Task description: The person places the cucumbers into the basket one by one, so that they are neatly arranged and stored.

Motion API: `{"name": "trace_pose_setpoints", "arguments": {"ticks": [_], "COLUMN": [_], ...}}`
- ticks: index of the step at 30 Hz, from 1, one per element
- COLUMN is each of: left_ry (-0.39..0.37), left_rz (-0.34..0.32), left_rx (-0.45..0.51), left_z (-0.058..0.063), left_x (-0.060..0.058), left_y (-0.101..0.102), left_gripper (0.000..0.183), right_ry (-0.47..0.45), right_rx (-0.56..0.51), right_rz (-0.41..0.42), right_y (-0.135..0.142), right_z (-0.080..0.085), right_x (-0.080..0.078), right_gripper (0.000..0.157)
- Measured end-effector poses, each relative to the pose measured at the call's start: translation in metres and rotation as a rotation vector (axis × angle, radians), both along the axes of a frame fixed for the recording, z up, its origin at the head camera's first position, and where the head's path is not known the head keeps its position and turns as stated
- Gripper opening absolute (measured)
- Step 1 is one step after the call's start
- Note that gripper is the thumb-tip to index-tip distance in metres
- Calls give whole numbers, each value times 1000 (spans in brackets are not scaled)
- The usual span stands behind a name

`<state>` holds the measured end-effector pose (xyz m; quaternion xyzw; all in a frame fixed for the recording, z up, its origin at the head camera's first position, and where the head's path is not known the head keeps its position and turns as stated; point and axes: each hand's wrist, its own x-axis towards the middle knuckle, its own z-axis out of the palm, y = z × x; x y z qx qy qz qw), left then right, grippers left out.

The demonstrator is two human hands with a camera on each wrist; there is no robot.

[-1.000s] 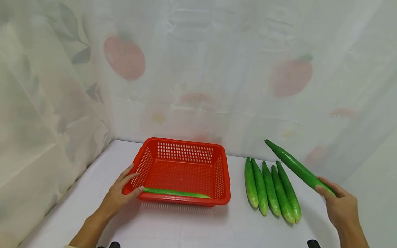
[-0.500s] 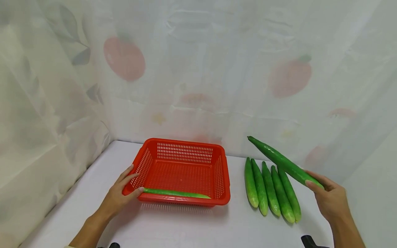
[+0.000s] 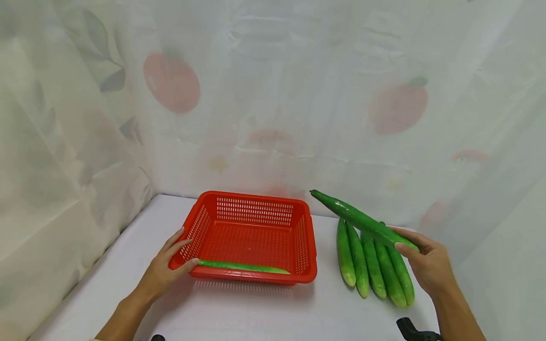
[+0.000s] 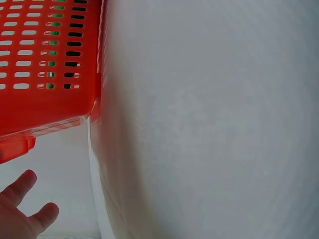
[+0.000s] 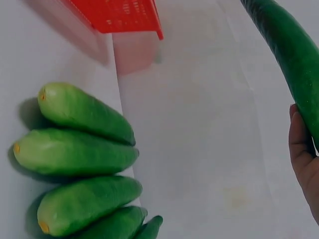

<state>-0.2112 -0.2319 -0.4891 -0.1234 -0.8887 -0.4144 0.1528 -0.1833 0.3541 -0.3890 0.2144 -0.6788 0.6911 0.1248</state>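
Note:
My right hand grips a long green cucumber near its paler end. The cucumber slants up to the left, above the table, and its dark stem tip points toward the basket. In the right wrist view, curled fingers lie against its side. My left hand rests at the front left corner of a red plastic basket, thumb at the front rim and fingers spread along the left side. Inside the basket, another cucumber lies along the front wall.
Several cucumbers lie side by side on the white table, right of the basket. A printed curtain hangs behind, and a pale draped sheet borders the left. A black object shows near the right forearm.
My right hand has moved left with the cucumber, whose stem tip now reaches near the basket's right rim and overlaps the row of cucumbers in view. The left hand and basket stay put.

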Motion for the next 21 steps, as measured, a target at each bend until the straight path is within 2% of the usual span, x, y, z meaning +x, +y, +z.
{"name": "trace_pose_setpoints", "arguments": {"ticks": [5, 9, 13, 18, 21], "left_ry": [-6, -11, -12, -5, -4], "left_rz": [-6, -9, -8, -3, -2], "left_rx": [2, 4, 3, 0, 1], "left_z": [0, 0, 0, -1, -2], "left_x": [0, 0, 0, -1, -1], "left_y": [1, 2, 1, -1, -1], "left_gripper": [56, 56, 56, 57, 57], "right_ry": [5, -25, -56, -76, -114], "right_rx": [81, 132, 176, 183, 218], "right_rz": [-51, -77, -61, -32, -56], "right_y": [-13, -24, -35, -56, -68], "right_z": [-1, -1, 2, 2, -1], "right_x": [-4, -7, -12, -19, -21], "right_gripper": [36, 35, 36, 36, 34]}}
